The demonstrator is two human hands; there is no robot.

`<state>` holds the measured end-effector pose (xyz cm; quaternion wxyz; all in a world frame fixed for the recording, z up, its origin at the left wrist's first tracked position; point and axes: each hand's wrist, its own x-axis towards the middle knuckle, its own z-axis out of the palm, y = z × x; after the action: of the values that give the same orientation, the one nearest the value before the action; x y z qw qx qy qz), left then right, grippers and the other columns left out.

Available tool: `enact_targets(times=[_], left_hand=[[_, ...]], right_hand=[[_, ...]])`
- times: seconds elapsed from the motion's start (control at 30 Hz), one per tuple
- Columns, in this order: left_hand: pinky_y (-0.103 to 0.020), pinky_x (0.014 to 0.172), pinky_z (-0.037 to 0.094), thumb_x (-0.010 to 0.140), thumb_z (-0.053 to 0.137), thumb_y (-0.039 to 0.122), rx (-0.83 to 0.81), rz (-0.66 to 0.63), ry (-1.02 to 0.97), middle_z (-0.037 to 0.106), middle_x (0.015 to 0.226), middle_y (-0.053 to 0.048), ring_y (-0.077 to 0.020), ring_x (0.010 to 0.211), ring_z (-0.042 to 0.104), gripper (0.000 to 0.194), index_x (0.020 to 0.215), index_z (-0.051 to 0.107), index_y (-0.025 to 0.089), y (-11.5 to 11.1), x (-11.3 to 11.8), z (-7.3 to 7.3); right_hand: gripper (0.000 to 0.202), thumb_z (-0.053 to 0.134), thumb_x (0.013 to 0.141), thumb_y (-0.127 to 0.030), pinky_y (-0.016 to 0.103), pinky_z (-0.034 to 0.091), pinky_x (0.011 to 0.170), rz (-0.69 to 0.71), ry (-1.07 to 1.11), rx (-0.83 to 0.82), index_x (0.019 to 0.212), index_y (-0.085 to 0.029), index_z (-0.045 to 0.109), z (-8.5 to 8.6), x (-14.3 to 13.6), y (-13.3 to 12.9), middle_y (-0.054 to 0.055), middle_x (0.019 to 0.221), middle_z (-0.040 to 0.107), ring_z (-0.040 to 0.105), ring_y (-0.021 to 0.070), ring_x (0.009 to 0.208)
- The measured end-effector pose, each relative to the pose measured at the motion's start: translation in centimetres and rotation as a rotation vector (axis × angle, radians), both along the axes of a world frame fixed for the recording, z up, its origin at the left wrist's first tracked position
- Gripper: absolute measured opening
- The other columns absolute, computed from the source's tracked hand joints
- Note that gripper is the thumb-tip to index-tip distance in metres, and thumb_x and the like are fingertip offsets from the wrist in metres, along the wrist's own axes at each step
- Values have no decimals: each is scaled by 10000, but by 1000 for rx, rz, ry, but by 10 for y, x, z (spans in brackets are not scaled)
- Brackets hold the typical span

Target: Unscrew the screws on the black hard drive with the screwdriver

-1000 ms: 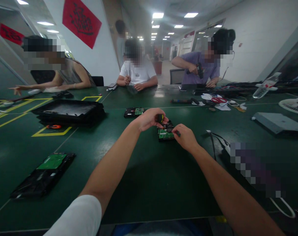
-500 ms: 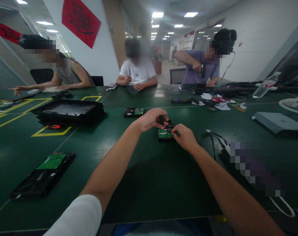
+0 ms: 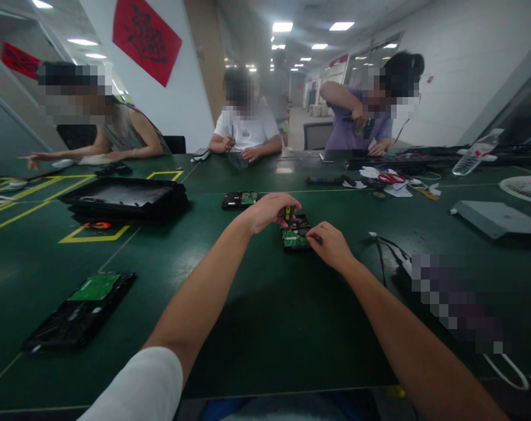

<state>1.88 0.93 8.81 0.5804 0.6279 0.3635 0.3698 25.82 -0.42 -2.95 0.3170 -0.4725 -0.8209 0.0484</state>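
In front of me lies a hard drive (image 3: pixel 295 240) with its green circuit board facing up. My left hand (image 3: pixel 272 211) is closed over a short black-and-yellow screwdriver (image 3: pixel 287 213), held upright above the drive's left side. The screwdriver's tip is too small to make out. At the drive's right edge my right hand (image 3: pixel 329 242) has its thumb and fingers pinched together. Whatever those fingertips hold, if anything, is hidden. Another hard drive (image 3: pixel 239 200) rests a little behind and left of my left hand.
A larger black unit with a green board (image 3: pixel 94 287) lies at the near left. Stacked black trays (image 3: pixel 120 199) stand behind it. On the right are a grey metal box (image 3: pixel 497 217), cables (image 3: pixel 386 245) and a plastic bottle (image 3: pixel 476 153). Several people sit across the table (image 3: pixel 265 327).
The screwdriver in my left hand has turned, and its yellow markings now show. My right hand stays pinched at the drive's edge. Across the table, the person in purple has shifted an arm slightly.
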Motion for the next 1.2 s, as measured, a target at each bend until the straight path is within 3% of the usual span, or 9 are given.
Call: enact_targets(times=[0.23, 0.57, 0.73, 0.87, 1.0, 1.2], left_hand=[[-295, 601, 560, 842, 654, 317, -94, 4, -132, 689, 944, -101, -205, 798, 710, 174, 889, 620, 154, 1, 7, -4], [-256, 612, 524, 841, 626, 338, 6, -76, 3, 677, 931, -103, -177, 821, 632, 231, 880, 730, 135, 2, -7, 1], [-251, 539, 499, 850, 636, 328, -88, -40, -85, 690, 899, -102, -186, 755, 671, 204, 953, 637, 152, -4, 5, 0], [-294, 595, 551, 845, 605, 332, -150, -36, -119, 691, 876, -112, -192, 745, 682, 190, 863, 614, 143, -2, 12, -4], [-258, 563, 528, 829, 592, 328, -75, -14, -53, 660, 846, -99, -181, 770, 648, 220, 816, 677, 126, 3, 5, -5], [-253, 561, 528, 841, 609, 329, -30, -7, -16, 657, 877, -98, -175, 772, 642, 244, 919, 706, 119, 3, 2, -4]], right_hand=[[82, 639, 925, -231, 337, 502, 759, -6, -11, -32, 932, -231, 721, -1, 2, 2, 52, 937, 644, 599, 184, 784], [86, 657, 929, -276, 314, 474, 693, -35, -9, -77, 874, -216, 683, -1, 2, 4, 39, 903, 637, 595, 169, 746], [98, 657, 932, -280, 310, 469, 694, -45, -25, -89, 870, -208, 681, 0, 2, 3, 45, 899, 635, 596, 172, 756], [111, 650, 941, -294, 308, 461, 695, -56, -43, -100, 885, -202, 679, 0, 2, 3, 48, 908, 636, 592, 170, 756], [127, 643, 944, -308, 308, 451, 698, -64, -55, -109, 888, -199, 679, 0, 3, 3, 51, 916, 637, 588, 169, 760], [150, 625, 952, -332, 310, 445, 716, -80, -57, -132, 890, -204, 674, 0, 3, 3, 50, 926, 641, 585, 169, 769]])
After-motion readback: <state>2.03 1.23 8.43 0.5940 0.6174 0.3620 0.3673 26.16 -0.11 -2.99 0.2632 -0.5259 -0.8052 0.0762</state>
